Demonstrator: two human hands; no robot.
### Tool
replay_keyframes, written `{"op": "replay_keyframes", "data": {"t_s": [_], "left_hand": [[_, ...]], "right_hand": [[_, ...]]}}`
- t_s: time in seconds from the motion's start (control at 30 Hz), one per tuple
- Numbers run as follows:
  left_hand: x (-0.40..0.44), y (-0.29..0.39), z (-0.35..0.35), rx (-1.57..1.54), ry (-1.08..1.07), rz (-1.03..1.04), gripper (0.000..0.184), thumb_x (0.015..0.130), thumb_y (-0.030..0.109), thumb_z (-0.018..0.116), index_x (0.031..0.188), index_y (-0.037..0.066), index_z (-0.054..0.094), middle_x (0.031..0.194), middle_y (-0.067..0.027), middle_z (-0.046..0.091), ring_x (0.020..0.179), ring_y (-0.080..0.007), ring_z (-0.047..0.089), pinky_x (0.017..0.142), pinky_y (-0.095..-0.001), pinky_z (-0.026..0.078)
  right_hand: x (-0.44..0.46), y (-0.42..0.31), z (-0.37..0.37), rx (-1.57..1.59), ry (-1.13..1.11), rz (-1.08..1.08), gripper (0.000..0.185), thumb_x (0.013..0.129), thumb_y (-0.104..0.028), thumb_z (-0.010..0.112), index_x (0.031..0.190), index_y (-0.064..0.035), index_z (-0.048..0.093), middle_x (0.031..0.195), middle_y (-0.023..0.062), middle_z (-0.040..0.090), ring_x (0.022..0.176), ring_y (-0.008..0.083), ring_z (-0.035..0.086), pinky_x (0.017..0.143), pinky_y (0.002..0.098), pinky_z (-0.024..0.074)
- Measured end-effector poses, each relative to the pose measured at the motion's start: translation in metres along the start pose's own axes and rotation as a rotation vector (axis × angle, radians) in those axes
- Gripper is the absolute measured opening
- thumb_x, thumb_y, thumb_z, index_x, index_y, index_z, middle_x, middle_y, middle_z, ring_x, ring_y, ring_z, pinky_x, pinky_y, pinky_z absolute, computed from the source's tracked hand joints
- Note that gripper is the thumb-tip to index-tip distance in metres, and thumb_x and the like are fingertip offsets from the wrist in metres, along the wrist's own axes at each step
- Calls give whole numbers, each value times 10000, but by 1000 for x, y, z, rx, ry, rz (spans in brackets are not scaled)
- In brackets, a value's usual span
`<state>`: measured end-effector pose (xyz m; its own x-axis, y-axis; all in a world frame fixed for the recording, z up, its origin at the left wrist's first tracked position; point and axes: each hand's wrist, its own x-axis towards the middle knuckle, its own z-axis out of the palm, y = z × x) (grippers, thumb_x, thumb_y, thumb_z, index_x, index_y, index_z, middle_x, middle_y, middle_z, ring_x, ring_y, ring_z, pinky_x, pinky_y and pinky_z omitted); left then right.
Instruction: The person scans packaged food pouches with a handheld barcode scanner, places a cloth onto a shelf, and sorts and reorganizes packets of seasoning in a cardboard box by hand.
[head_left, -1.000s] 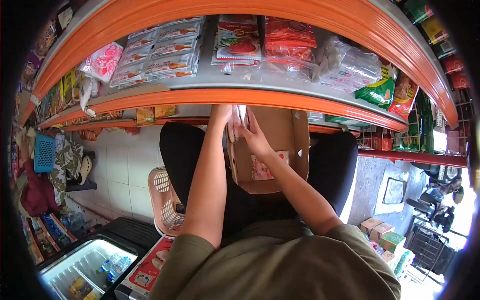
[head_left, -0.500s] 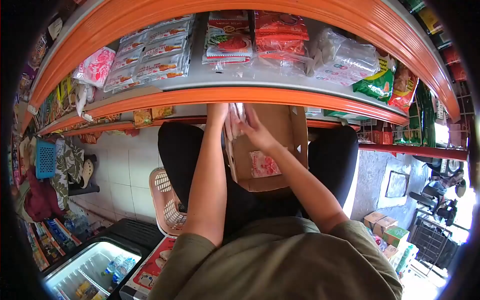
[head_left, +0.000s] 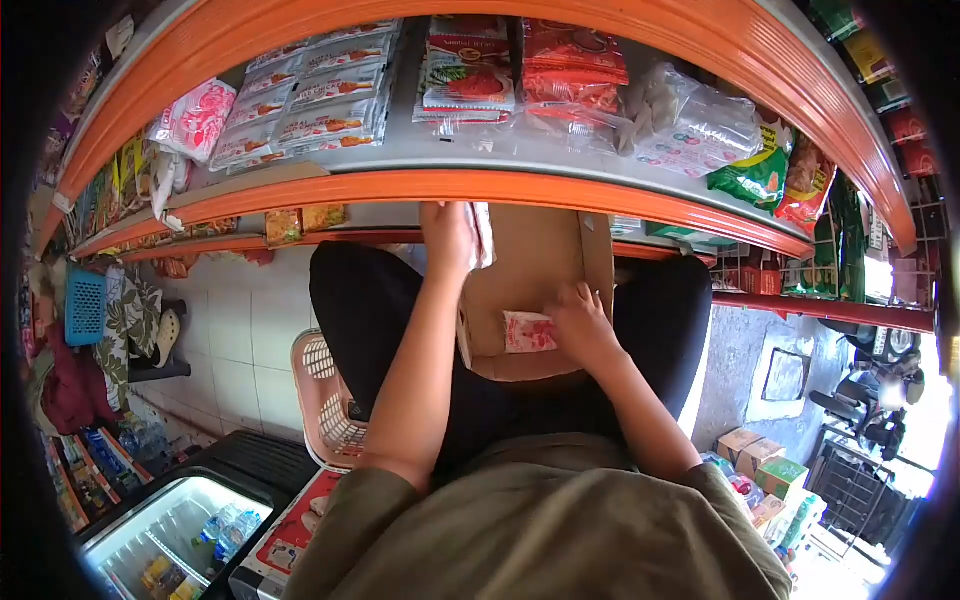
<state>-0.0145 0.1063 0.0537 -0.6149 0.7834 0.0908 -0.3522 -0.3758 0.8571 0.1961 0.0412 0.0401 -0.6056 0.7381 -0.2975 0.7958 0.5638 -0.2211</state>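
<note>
My left hand (head_left: 449, 240) is closed around a small stack of pink-and-white packets (head_left: 483, 238), held upright at the left side of an open cardboard box (head_left: 540, 262). The box rests between my knees, its far end under the orange shelf edge. Inside, near its close end, lies a single pink-and-white packet (head_left: 526, 333). My right hand (head_left: 588, 328) is over the box at that packet's right edge, fingers bent and somewhat apart. Whether the fingertips touch the packet is hard to see.
Above the box runs an orange-edged shelf (head_left: 450, 186) with silver sachet strips (head_left: 335, 100), red seasoning packets (head_left: 468, 75) and a clear-wrapped bundle (head_left: 695, 120). A pink plastic basket (head_left: 325, 400) stands left of my legs, near a glass-topped freezer (head_left: 180, 530).
My right hand has left the packet stack and come down and right to the loose packet in the box. The left hand keeps the stack, now shifted slightly nearer.
</note>
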Motion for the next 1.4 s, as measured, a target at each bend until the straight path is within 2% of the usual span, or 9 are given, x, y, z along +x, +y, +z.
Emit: {"op": "replay_keyframes", "data": {"t_s": [0.4, 0.53, 0.73, 0.8, 0.93, 1.0, 1.2, 1.27, 1.4], "left_hand": [[-14, -18, 10, -241, -420, -666, 393, 926, 344, 410, 1102, 11, 522, 1027, -133, 609, 952, -246, 606, 883, -342, 433], [-37, -8, 24, -609, -508, -790, 549, 926, 478, 342, 1153, 0, 486, 1165, -170, 542, 1116, -285, 515, 965, -376, 387], [-86, 33, 45, -1159, -368, -1067, 802, 816, 706, 266, 1391, 147, 276, 1441, -158, 247, 1312, -313, 272, 1071, -449, 232], [-85, 19, 41, -1111, -329, -1034, 802, 817, 706, 259, 1392, 147, 270, 1449, -155, 231, 1323, -310, 254, 1071, -449, 232], [-86, 11, 32, -1086, -324, -1061, 787, 824, 696, 261, 1383, 142, 286, 1445, -157, 239, 1317, -301, 269, 1070, -446, 235], [-99, 9, 38, -937, -630, -734, 701, 879, 601, 229, 1403, 135, 244, 1461, -128, 212, 1345, -320, 201, 1085, -481, 181], [-93, -5, 8, -1379, -500, -989, 646, 904, 553, 231, 1389, 127, 219, 1443, -143, 223, 1329, -318, 233, 1097, -440, 154], [-92, 3, 16, -231, -824, -444, 638, 902, 555, 223, 1382, 135, 239, 1454, -162, 194, 1343, -325, 194, 1093, -450, 155], [-79, 14, 20, -1156, -388, -956, 624, 898, 540, 273, 1364, 126, 298, 1464, -189, 151, 1353, -353, 148, 1083, -512, 157]], "right_hand": [[-21, 3, -89, 273, -89, -103, 253, 812, -103, 565, 1065, -87, 561, 883, 146, 617, 755, 257, 625, 674, 362, 484], [-34, -12, -105, 1493, 192, -245, 211, 906, -124, 525, 1073, -1, 486, 808, -10, 550, 746, 43, 507, 645, 228, 421], [-21, -26, -129, 733, 305, 207, 358, 852, -97, 521, 1190, -11, 438, 1026, 192, 563, 923, 377, 542, 797, 368, 439], [-16, -26, -128, 200, 702, 58, 418, 862, -149, 502, 1248, -15, 413, 1129, 195, 520, 1041, 374, 490, 891, 422, 381], [-7, -33, -112, 522, 1021, -284, 612, 898, -492, 349, 1280, -15, 395, 1298, 225, 407, 1157, 380, 416, 956, 476, 310], [-1, -40, -96, 290, 609, -245, 789, 844, -650, 298, 1327, -27, 335, 1394, 260, 257, 1305, 442, 203, 1044, 519, 180], [-15, -42, -97, 235, 585, -254, 929, 767, -746, 258, 1402, -70, 201, 1434, 285, 125, 1321, 475, 118, 1041, 573, 113], [-20, -45, -85, 132, 361, -249, 981, 782, -752, 220, 1394, 13, 176, 1430, 289, 135, 1330, 460, 110, 1054, 551, 81], [-39, -37, -83, 243, 570, -361, 1062, 732, -762, 328, 1323, 117, 262, 1353, 326, 284, 1265, 477, 274, 1026, 530, 234]]}}
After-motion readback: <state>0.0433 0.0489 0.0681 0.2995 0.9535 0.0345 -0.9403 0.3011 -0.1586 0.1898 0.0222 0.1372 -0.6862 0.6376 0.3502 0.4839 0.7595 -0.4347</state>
